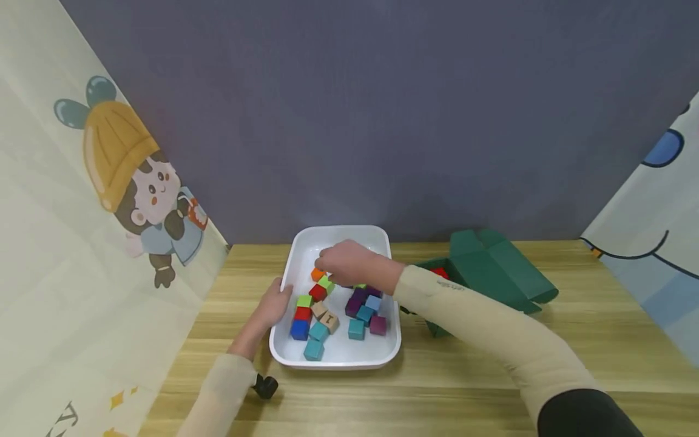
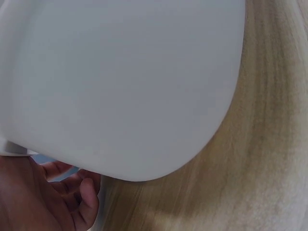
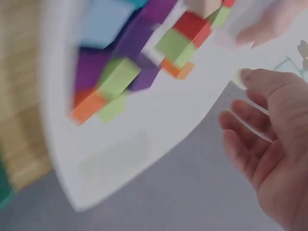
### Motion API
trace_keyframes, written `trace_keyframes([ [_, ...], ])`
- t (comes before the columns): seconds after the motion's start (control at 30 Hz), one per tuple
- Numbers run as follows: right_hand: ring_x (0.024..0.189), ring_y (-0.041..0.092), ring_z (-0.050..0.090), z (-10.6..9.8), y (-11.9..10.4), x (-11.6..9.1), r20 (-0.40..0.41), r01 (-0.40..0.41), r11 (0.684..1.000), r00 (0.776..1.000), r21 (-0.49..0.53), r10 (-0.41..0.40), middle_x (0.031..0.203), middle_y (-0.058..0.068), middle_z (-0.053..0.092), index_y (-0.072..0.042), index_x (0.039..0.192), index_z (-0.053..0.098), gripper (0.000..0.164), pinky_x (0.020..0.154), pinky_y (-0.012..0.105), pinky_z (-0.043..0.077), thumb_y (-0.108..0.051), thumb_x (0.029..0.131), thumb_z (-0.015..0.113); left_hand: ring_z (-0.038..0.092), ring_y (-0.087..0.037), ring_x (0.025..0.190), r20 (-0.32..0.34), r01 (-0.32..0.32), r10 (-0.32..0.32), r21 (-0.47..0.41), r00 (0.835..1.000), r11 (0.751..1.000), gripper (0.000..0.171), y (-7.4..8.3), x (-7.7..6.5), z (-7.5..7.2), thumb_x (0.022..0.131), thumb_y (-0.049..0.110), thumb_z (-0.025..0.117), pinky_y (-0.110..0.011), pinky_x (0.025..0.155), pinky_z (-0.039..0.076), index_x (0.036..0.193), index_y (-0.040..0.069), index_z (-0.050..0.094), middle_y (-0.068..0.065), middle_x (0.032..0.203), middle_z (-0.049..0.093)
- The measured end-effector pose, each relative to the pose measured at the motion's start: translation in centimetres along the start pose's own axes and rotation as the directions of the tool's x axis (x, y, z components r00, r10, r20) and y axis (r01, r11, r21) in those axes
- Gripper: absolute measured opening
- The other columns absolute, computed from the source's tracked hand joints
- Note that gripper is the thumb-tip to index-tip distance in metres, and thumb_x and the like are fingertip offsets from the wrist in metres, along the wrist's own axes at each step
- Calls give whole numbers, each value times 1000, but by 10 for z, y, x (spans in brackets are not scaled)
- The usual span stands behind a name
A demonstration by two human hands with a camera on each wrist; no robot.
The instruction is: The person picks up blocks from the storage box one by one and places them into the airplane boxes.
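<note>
A white tray [image 1: 341, 357] holds several coloured cubes. My left hand [image 1: 275, 303] grips its left wall, with the thumb at the rim; in the left wrist view its curled fingers [image 2: 86, 202] show beside the tray's underside. Over the far part of the tray is my right hand [image 1: 349, 262], just beyond an orange cube [image 1: 317, 274] and a light green cube [image 1: 326, 283]. Its fingers [image 3: 240, 144] are loosely bent in the right wrist view, with nothing held between them. Nearer lie a blue cube [image 1: 300, 329], teal cubes [image 1: 314, 349], a lettered wooden cube [image 1: 329, 321] and purple cubes [image 1: 354, 306].
Right of the tray, a dark green box [image 1: 491, 270] stands with its lid folded back, partly behind my right forearm. Something red [image 1: 440, 272] shows inside it. The wooden table [image 1: 338, 403] meets a dark grey backdrop [image 1: 349, 121] behind the tray.
</note>
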State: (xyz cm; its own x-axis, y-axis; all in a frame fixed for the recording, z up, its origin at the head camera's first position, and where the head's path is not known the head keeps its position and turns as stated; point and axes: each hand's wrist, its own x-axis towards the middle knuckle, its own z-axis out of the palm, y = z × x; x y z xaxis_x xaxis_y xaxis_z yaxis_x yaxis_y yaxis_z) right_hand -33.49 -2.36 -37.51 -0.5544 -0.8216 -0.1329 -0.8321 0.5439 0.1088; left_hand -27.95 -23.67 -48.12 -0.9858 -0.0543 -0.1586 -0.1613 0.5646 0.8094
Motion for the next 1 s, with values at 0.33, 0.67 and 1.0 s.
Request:
trace_keyframes([
  [0.33, 86, 11, 55, 25, -29, 48, 188, -128, 965, 979, 230, 85, 102, -8, 66, -23, 112, 69, 30, 87, 29, 52, -15, 84, 78, 56, -40, 109, -5, -16, 16, -25, 1000, 1000, 44, 0, 1, 0, 104, 27, 34, -51, 76, 57, 135, -4, 38, -28, 127, 51],
  [0.67, 80, 13, 56, 38, -24, 59, 206, -152, 963, 973, 221, 106, 83, -9, 61, -24, 94, 69, 15, 79, 26, 51, -14, 86, 76, 55, -38, 109, -14, -23, 23, -3, 1000, 1000, 44, 0, 3, 2, 104, 27, 35, -53, 84, 54, 133, -6, 39, -28, 125, 52],
  [1.0, 79, 11, 55, 21, -17, 53, 127, -101, 969, 989, 228, 73, 80, -10, 60, -24, 92, 68, 18, 74, 23, 49, -24, 81, 82, 56, -38, 109, 3, -12, 12, -15, 1000, 1000, 45, -1, 2, 1, 105, 28, 33, -52, 81, 55, 133, -5, 39, -27, 123, 53],
])
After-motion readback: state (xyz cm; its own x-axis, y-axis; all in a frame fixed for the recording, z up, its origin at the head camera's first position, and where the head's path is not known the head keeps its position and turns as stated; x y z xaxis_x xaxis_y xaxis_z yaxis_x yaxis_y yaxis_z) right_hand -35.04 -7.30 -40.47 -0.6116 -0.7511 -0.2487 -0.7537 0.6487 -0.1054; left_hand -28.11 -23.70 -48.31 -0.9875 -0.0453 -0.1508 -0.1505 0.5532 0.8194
